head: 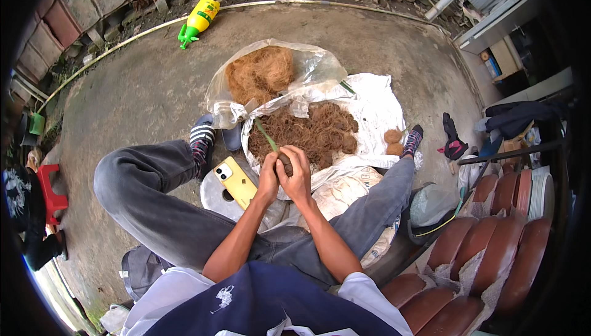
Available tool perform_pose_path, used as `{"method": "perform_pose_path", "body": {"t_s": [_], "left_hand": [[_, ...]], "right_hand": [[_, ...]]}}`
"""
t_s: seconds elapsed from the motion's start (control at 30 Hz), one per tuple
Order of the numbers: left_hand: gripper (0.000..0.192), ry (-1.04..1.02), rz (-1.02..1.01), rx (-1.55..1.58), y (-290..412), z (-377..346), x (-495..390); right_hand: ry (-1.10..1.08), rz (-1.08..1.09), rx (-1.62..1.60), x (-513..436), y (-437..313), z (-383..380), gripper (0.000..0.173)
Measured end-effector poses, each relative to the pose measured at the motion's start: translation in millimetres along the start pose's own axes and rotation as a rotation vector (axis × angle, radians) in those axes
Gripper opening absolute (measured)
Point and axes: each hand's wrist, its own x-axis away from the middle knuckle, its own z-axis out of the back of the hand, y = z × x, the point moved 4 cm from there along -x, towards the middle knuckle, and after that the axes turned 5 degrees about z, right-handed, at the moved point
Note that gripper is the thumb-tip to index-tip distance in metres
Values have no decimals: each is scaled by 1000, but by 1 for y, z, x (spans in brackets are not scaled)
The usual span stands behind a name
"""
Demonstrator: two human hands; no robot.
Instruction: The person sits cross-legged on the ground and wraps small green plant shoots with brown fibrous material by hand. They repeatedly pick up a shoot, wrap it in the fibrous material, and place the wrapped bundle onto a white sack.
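Note:
Between my left hand [269, 176] and my right hand [294, 174] is a small brown fibrous ball [285, 164], with a long green leaf [266, 136] rising from it. Fingers of both hands close around it and partly hide it. Just beyond the hands, a heap of dark brown fibre [300, 132] lies on a white woven sack [376, 100]. Lighter fibre [261, 72] fills part of a clear plastic bag [318, 59] behind the heap. Two fibre balls [394, 142] sit at the sack's right side. A yellow phone [236, 183] lies left of my hands.
A yellow and green spray bottle [199, 19] lies on the concrete at the upper left. A red plastic stool [51, 193] stands at far left, beside a partly visible person [34, 220]. Stacked brown round pots [498, 243] are at right, near a black container [411, 229].

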Motion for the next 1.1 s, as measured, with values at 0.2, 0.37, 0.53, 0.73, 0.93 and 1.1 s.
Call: {"method": "perform_pose_path", "body": {"t_s": [0.2,0.37,0.53,0.73,0.93,1.1], "left_hand": [[35,30,-39,-307,3,2,1],[34,-29,-95,-311,-11,17,-12],[30,6,-177,-301,-3,-7,4],[32,-80,7,-53,-7,-6,4],[27,-84,48,-123,-17,7,-2],[28,-99,87,-31,-23,10,-9]], "right_hand": [[71,28,16,2,4,4,21],[210,-4,-76,5,4,3,16],[267,-157,-289,18,19,-4,16],[186,-84,-63,20,2,-9,21],[260,-38,81,20,-7,-3,22],[284,-263,-108,35,16,-17,30]]}}
